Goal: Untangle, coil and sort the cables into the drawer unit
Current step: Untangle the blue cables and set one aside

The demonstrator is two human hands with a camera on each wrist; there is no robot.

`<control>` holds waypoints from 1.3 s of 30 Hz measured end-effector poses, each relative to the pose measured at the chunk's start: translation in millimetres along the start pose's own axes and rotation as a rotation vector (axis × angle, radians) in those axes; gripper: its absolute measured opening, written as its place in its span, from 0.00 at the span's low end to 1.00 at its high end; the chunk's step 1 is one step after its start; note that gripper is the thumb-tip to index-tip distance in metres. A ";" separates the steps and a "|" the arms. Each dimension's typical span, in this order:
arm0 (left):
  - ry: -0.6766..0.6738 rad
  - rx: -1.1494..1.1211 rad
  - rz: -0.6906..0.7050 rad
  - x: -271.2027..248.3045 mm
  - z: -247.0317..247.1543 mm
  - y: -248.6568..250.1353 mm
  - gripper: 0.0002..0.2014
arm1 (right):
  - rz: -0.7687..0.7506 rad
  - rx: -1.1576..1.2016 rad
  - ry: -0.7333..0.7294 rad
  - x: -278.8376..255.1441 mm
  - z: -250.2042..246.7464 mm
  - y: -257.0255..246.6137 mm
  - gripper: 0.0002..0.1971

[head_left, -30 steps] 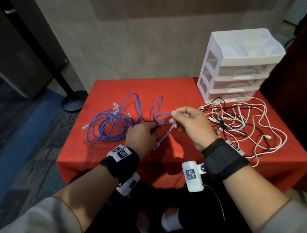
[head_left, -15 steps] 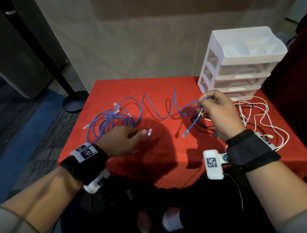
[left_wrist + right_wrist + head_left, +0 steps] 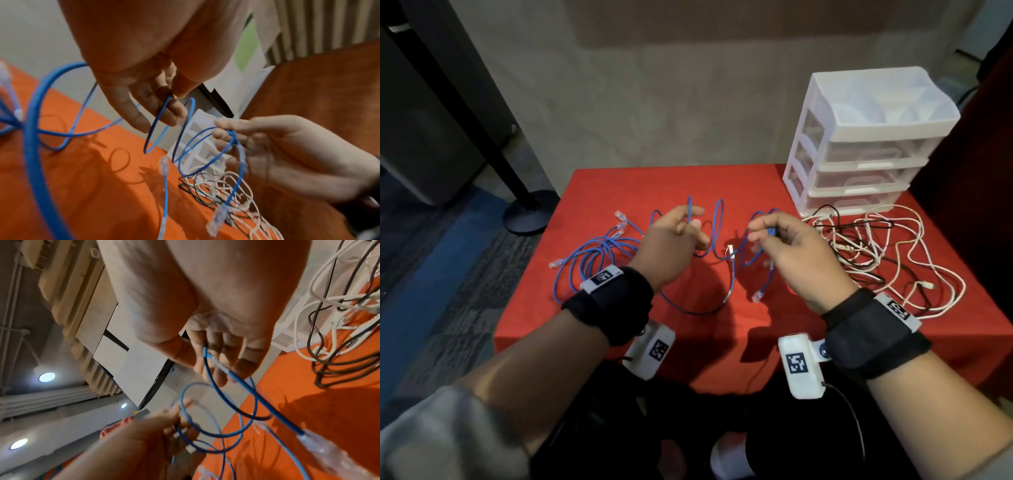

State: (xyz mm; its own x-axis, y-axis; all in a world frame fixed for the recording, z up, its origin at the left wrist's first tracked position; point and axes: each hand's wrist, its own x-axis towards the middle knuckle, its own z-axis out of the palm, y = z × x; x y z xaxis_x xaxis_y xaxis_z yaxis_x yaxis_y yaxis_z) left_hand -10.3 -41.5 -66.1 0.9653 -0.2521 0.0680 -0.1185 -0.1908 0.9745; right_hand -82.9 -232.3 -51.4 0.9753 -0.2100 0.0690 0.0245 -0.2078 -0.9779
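Note:
A blue network cable (image 3: 717,236) runs in loops between my two hands above the red table (image 3: 784,325). My left hand (image 3: 690,222) pinches one loop between thumb and fingers (image 3: 172,112). My right hand (image 3: 760,231) holds gathered loops of the same blue cable (image 3: 232,134), and its clear plug (image 3: 218,216) dangles below. In the right wrist view the cable (image 3: 207,363) passes under my right fingers (image 3: 213,378). More blue cables (image 3: 599,253) lie bundled at the left. The white drawer unit (image 3: 866,137) stands at the back right with its drawers closed.
A tangle of white and black cables (image 3: 876,253) is spread on the table right of my right hand, up to the foot of the drawer unit. A black pole with a round base (image 3: 527,212) stands on the floor beyond the table's left corner.
My left hand rose from the table, moved right and took hold of a blue loop. My right hand came left from beside the drawer unit, still holding the blue cable.

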 end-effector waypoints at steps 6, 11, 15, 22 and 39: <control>-0.214 0.572 0.397 -31.8 11.3 10.2 0.09 | 0.074 0.070 -0.110 2.4 26.4 -5.1 0.19; -0.182 0.715 0.476 -44.9 3.5 -4.2 0.19 | 0.215 0.257 -0.113 11.6 31.8 -4.6 0.10; -0.173 0.734 0.420 -46.6 -18.6 -28.1 0.27 | 0.133 0.328 0.042 18.9 23.4 -18.6 0.09; -0.121 1.009 0.324 -27.7 -88.9 -73.3 0.21 | -0.044 0.228 0.289 45.7 -51.2 -58.9 0.12; -0.140 0.973 0.292 -26.8 -97.1 -76.7 0.16 | -0.173 0.196 0.290 58.6 -70.6 -81.9 0.10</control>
State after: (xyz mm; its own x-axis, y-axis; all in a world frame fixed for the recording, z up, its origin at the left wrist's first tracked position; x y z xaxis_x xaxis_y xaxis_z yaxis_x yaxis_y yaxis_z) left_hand -4.5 72.0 -121.9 0.8400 -0.5087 0.1887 -0.5423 -0.7754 0.3236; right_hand -43.2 -295.1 46.7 0.8515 -0.4546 0.2614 0.2515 -0.0834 -0.9642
